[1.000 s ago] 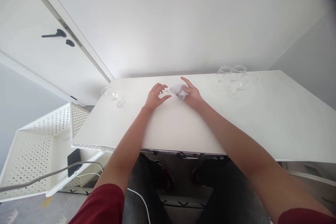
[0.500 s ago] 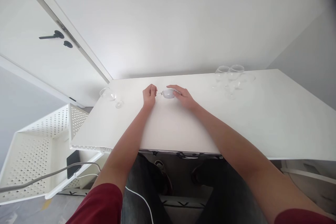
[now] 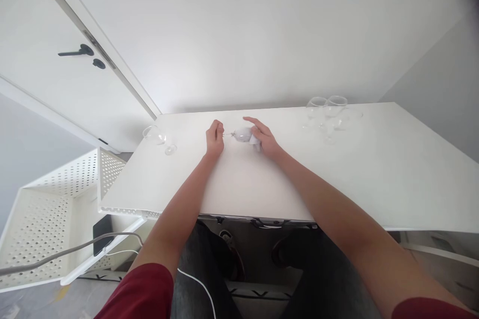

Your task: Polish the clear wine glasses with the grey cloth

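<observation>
A clear wine glass (image 3: 242, 134) is held on its side above the white table (image 3: 239, 179), its bowl toward the right. My left hand (image 3: 215, 138) is closed around the foot end of the stem; the foot is hidden in the fingers. At the rim end my right hand (image 3: 265, 137) grips a white cloth or tissue (image 3: 255, 139), part of which is at the mouth of the bowl. The right index finger stretches out above the glass. How far the cloth goes into the bowl cannot be made out.
One wine glass (image 3: 160, 138) stands at the table's left end. Several wine glasses (image 3: 329, 112) are grouped at the back right. A white perforated shelf unit (image 3: 41, 229) with a dark tablet-like object (image 3: 102, 235) is low on the left, crossed by a grey cable (image 3: 67, 252).
My right hand has shifted slightly right and turned, so the white cloth now shows at the glass's mouth. My left hand keeps its hold on the stem end.
</observation>
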### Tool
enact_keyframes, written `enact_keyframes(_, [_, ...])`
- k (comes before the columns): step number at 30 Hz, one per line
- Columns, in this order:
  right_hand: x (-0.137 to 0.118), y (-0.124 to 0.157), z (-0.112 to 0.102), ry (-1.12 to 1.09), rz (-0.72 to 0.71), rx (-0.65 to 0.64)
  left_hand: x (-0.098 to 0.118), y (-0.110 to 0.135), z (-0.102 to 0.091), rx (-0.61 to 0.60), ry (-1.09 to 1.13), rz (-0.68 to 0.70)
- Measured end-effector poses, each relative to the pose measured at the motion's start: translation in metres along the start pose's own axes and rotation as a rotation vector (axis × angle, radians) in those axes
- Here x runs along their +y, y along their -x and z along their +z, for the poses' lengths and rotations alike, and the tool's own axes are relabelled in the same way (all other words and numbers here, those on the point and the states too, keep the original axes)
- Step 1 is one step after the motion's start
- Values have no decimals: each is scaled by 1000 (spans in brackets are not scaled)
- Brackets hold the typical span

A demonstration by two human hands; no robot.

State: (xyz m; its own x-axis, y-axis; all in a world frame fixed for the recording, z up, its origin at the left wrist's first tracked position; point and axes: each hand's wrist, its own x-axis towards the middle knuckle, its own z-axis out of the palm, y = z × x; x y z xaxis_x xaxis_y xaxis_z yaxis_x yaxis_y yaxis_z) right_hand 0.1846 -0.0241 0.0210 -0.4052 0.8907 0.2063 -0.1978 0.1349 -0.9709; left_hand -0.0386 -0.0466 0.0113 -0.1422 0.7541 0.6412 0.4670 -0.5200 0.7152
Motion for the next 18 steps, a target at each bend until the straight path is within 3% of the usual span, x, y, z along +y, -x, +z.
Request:
enact_keyframes(4, [-6, 7, 1, 283, -188, -25, -8, -4, 3, -15, 100, -176])
enact_keyframes(8, [-6, 7, 0, 373, -295, -16, -10, -7, 6, -77, 158, -259])
enact_keyframes(12, [3, -3, -2, 113, -90, 67, -5, -4, 4, -49, 19, -115])
enact_keyframes(15, [11, -13, -9, -182, 112, 188, 0, -2, 4, -119, -80, 37])
enact_keyframes(18, [13, -16, -14, -241, 138, 227, 2, -1, 5, -182, -97, 124])
